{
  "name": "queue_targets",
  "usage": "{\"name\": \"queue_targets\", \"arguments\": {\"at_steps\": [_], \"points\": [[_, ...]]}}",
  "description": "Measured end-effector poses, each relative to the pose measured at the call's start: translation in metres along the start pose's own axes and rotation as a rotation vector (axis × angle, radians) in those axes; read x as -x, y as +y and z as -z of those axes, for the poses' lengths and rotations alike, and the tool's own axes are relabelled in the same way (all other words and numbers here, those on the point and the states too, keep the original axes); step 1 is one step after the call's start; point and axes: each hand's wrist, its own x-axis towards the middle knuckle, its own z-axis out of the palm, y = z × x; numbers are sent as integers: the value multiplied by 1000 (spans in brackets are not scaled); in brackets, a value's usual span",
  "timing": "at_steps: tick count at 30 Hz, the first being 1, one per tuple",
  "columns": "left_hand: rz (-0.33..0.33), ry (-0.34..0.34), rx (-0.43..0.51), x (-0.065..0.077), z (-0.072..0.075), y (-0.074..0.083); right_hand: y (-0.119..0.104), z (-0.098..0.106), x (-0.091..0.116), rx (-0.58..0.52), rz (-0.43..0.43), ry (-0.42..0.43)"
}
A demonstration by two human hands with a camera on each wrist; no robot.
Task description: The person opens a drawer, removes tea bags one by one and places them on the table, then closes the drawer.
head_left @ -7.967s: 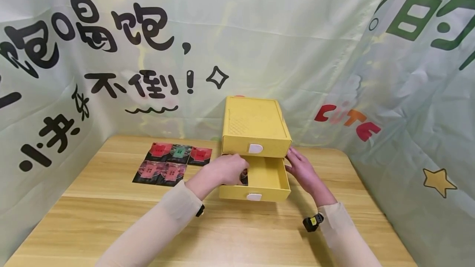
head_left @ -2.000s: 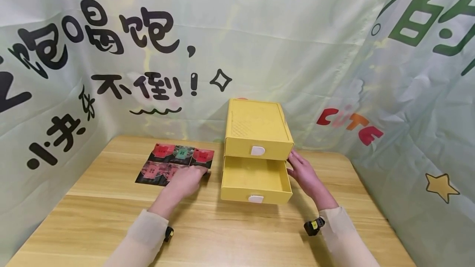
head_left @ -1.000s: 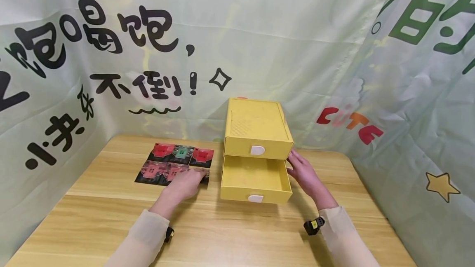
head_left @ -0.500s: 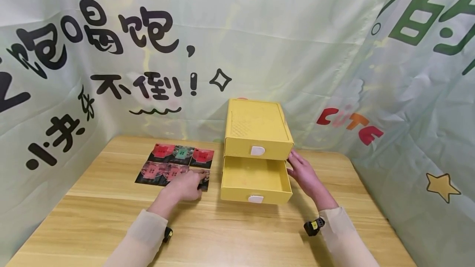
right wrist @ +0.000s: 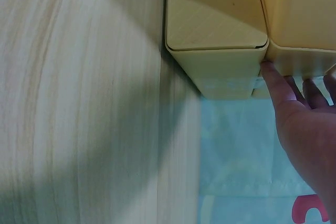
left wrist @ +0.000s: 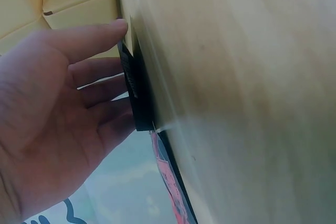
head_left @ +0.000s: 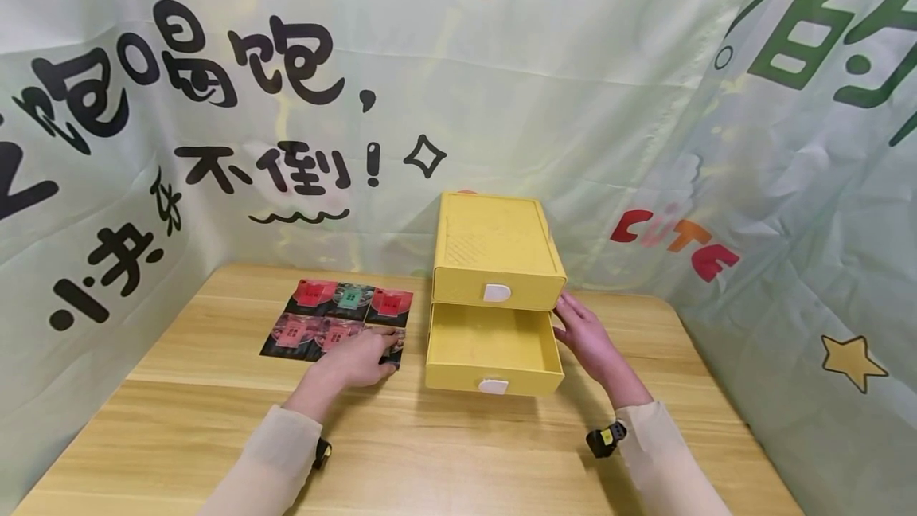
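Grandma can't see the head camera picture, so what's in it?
A person's left hand touches one of six flat, colourful packets laid in two rows on a wooden table. Their right hand touches the side of a yellow box with its lower drawer pulled out.

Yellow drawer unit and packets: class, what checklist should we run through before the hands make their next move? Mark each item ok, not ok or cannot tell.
1. Right hand against the yellow drawer unit: ok, fingers at its side.
2. Upper drawer closed: ok.
3. Lower drawer closed: not ok, it is pulled out.
4. Back-row packets side by side: ok, three in a row.
5. Left hand off the front right packet: not ok, touching it.
6. That packet's printed front readable: cannot tell, mostly covered.
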Motion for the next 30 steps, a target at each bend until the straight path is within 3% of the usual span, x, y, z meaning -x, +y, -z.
{"name": "queue_targets", "arguments": {"at_steps": [11, 17, 20, 30], "points": [[-7, 30, -49, 0, -2, 0, 0, 1, 0, 10, 0, -9], [-4, 45, -19, 3, 3, 2, 1, 1, 1, 14, -2, -12], [-37, 106, -4, 5, 10, 4, 0, 1, 1, 19, -2, -12], [-223, 416, -35, 18, 40, 16, -2, 0, 1, 13, 0, -13]]}}
